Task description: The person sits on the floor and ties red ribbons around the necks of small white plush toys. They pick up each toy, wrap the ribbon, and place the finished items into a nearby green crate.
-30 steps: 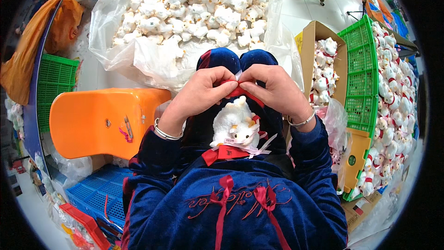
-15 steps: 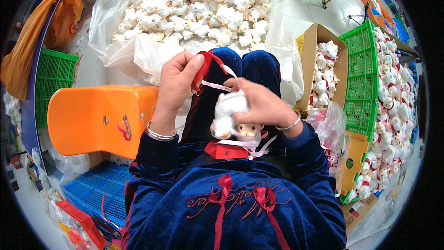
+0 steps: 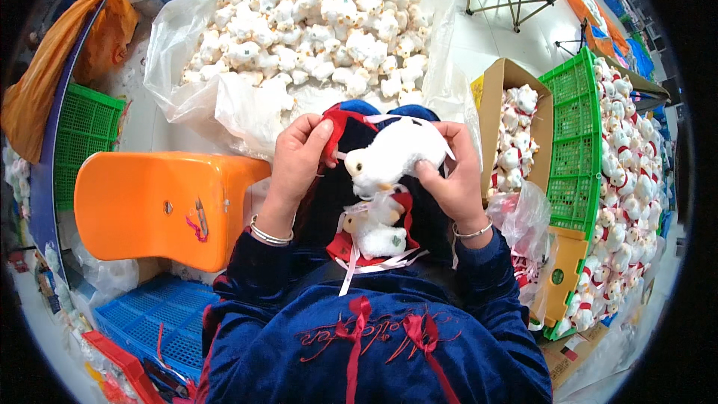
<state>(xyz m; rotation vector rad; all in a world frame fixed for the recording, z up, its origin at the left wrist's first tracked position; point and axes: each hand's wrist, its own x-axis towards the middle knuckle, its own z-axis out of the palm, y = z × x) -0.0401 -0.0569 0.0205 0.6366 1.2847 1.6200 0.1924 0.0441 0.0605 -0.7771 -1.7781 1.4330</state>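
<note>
Left hand (image 3: 298, 157) tight on red cloth (image 3: 336, 129), right hand (image 3: 458, 179) half-curled around white toy (image 3: 396, 151)

A workshop, with heaped plush toys (image 3: 314, 30) and crates (image 3: 574, 157).

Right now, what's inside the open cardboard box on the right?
White plush toys show inside the box; its bottom and anything beneath the top toys are covered.

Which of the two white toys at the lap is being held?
The upper toy, pinched in the right hand; the lower toy lies in the lap, no hand on it.
</note>
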